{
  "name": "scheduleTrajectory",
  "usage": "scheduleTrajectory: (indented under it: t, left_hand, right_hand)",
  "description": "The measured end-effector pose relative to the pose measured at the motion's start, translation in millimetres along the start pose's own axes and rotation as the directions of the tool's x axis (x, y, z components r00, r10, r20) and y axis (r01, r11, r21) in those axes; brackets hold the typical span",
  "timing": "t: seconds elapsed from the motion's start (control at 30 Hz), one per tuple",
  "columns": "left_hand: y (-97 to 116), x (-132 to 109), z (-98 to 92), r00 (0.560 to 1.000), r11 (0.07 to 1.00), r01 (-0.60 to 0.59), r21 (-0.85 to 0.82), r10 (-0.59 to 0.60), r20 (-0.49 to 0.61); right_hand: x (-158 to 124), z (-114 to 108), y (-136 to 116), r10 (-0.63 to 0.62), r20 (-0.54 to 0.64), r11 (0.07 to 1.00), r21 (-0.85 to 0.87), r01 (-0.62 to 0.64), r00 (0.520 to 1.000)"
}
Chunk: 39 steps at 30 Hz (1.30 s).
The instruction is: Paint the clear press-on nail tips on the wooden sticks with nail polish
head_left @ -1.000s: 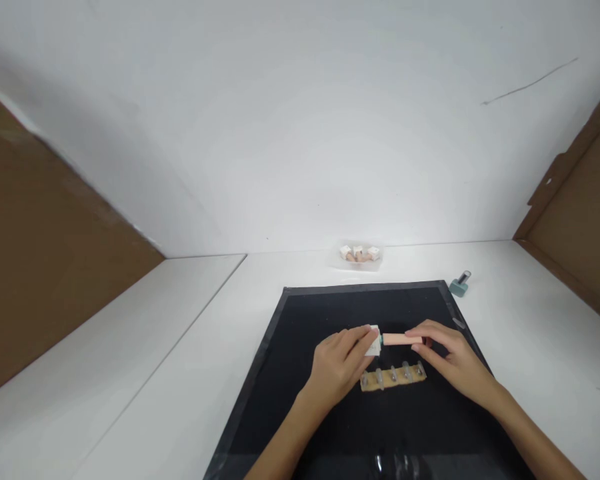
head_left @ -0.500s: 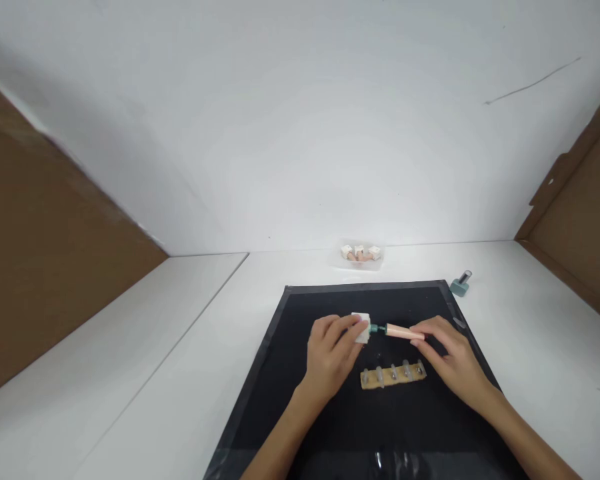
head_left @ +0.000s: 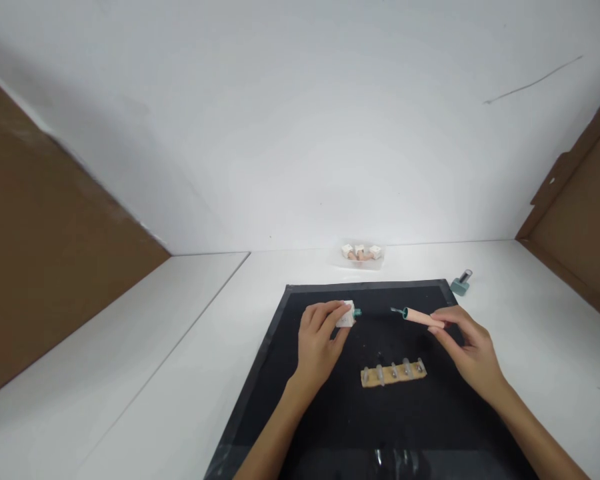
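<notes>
Between the fingers of my left hand (head_left: pixel 320 340) is a white nail polish bottle (head_left: pixel 346 316), tipped sideways so its green neck points right. My right hand (head_left: pixel 467 347) pinches the far end of a peach nail polish cap (head_left: pixel 417 317). A brush (head_left: pixel 397 310) with green polish on it sticks out of the cap toward the bottle. Bottle and brush are apart, both held above the black mat. Below them lies a tan strip (head_left: pixel 387 381) with several small greyish nail-like pieces standing across it.
A clear tray (head_left: pixel 360 265) with three white-and-peach bottles stands at the back by the wall. Near the mat's far right corner is a green bottle (head_left: pixel 460 287) with a dark cap. The black mat (head_left: pixel 325 427) lies on a white table; brown cardboard (head_left: pixel 580 207) rises at both sides.
The brush has come fully out of the bottle neck. My left hand moved left and up with the bottle, and my right hand moved right with the cap and brush.
</notes>
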<state>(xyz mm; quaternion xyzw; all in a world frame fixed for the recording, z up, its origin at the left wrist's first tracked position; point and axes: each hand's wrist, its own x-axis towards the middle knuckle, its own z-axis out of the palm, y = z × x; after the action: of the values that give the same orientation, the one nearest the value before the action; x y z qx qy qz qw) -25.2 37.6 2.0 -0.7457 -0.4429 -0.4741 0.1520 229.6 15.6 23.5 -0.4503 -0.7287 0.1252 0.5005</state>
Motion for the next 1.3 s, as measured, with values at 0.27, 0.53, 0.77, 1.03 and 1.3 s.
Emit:
scheduleTrajectory:
  t: [0.27,0.53,0.77,1.03,1.3]
  left_hand:
    - [-7.2,-1.0,1.1,0.987,0.975,0.157,-0.160,-0.148,0.070]
    - [-10.9,0.4,-6.0,0.849,0.516,0.513,-0.685,-0.420,0.319]
    - [-6.5,4.4,-6.7,0.778,0.211,0.550,-0.808,-0.481,0.404]
    - [-4.3,6.7,-8.1,0.823,0.190,0.475,-0.859,-0.441,0.358]
    - [-2.8,7.8,-9.4,0.853,0.217,0.428,-0.877,-0.417,0.313]
  right_hand:
    - [-0.7,0.6,-0.3,-0.092,-0.049,0.994,0.057,0.095,0.995]
    - [-1.2,1.1,0.9,-0.082,-0.073,0.996,0.029,0.084,0.994]
    - [-0.5,0.7,1.8,-0.117,-0.077,0.992,0.030,0.120,0.990]
    - [-1.5,0.8,2.9,-0.122,-0.082,0.992,0.020,0.124,0.989]
    - [0.9,0.5,-0.8,-0.144,-0.087,0.989,0.020,0.147,0.986]
